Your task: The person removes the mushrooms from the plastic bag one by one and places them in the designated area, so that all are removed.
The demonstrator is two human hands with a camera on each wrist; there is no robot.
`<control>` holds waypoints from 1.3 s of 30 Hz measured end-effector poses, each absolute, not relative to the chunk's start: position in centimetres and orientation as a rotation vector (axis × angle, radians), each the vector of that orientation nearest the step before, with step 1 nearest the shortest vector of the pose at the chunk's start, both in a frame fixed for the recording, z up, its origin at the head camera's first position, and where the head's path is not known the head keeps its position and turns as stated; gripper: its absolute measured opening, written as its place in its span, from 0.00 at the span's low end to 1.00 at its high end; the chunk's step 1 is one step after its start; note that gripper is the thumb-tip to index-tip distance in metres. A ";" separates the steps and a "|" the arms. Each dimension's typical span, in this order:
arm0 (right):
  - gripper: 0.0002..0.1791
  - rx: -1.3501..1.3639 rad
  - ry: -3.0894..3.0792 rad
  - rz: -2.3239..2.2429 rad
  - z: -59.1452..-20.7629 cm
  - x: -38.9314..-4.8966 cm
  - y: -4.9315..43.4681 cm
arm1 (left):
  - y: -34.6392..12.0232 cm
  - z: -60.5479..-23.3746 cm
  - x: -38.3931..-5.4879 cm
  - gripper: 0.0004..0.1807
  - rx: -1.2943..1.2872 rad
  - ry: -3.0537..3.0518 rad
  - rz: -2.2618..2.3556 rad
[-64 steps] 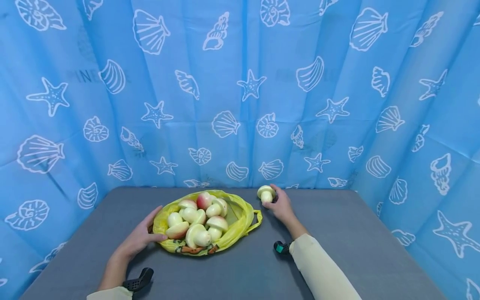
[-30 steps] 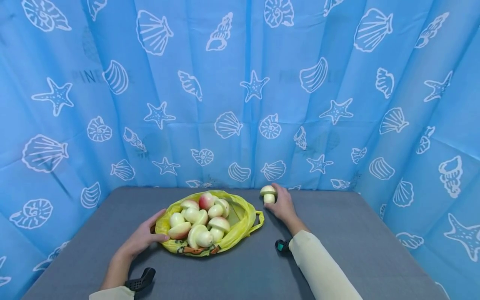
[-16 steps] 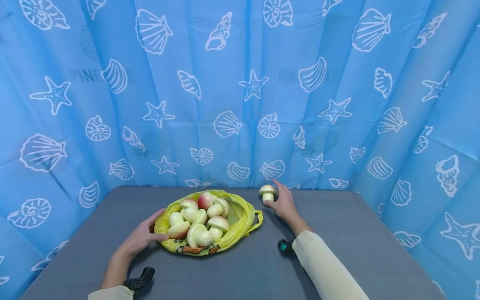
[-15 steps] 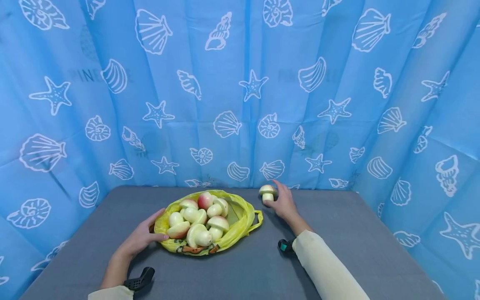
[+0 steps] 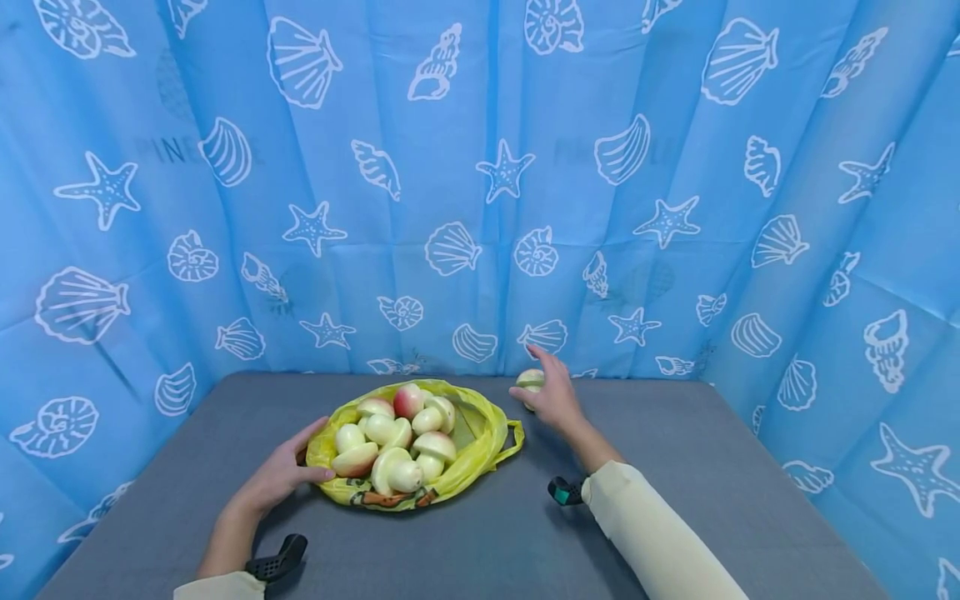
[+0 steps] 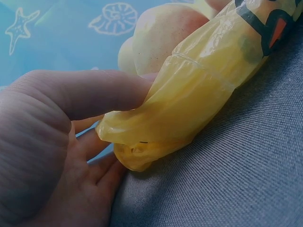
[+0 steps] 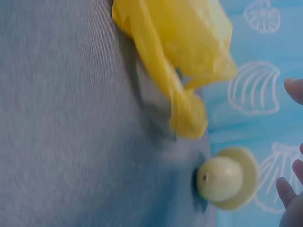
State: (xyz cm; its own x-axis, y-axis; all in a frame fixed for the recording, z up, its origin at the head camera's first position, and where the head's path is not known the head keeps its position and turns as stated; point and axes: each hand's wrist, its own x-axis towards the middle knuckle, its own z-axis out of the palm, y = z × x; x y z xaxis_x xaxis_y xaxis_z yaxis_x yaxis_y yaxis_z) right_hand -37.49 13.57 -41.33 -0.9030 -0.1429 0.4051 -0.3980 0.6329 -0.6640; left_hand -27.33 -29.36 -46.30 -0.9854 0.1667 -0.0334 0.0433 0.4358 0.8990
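A yellow plastic bag (image 5: pixel 487 442) lies with its mouth spread wide, full of several pale mushrooms (image 5: pixel 395 472) with pinkish caps. At the bag's left side my left hand (image 5: pixel 281 475) holds the rim; in the left wrist view the thumb lies over the plastic (image 6: pixel 189 104) and the fingers are behind it. One mushroom (image 7: pixel 222 179) stands on the table behind and right of the bag, cap up. Beside and partly in front of it, my right hand (image 5: pixel 557 398) has thumb and fingers spread. The right wrist view shows those fingers (image 7: pixel 285 191) apart from the mushroom.
The grey cloth-covered table (image 5: pixel 480 550) backs onto a blue curtain (image 5: pixel 480 200) printed with shells and starfish. A handle loop (image 5: pixel 517 437) of the bag sticks out to the right, near the lone mushroom. Black devices (image 5: pixel 279 560) sit at both wrists.
My right hand held the mushroom upside down or tilted, turned it upright, then let go; the fingers have spread and risen. The left hand and bag have stayed put.
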 end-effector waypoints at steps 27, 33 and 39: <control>0.36 0.951 -2.181 1.138 -40.7 -32.2 7.5 | -29.4 -46.4 -27.2 0.53 0.201 2.589 1.571; 0.34 1.004 -2.177 1.080 -41.2 -31.4 6.6 | -29.5 -46.3 -27.1 0.52 0.227 2.599 1.581; 0.27 1.049 -2.208 1.091 -42.1 -31.0 5.9 | -29.5 -46.3 -27.1 0.52 0.239 2.590 1.595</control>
State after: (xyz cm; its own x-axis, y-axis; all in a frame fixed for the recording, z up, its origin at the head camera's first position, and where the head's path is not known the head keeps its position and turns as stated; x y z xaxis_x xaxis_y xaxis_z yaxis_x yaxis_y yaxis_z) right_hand -30.96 5.92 -42.08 -0.6029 -0.4296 0.6723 -0.7950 0.3944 -0.4609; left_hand -27.09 -29.48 -46.31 -0.9836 0.1802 0.0051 0.0857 0.4425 0.8927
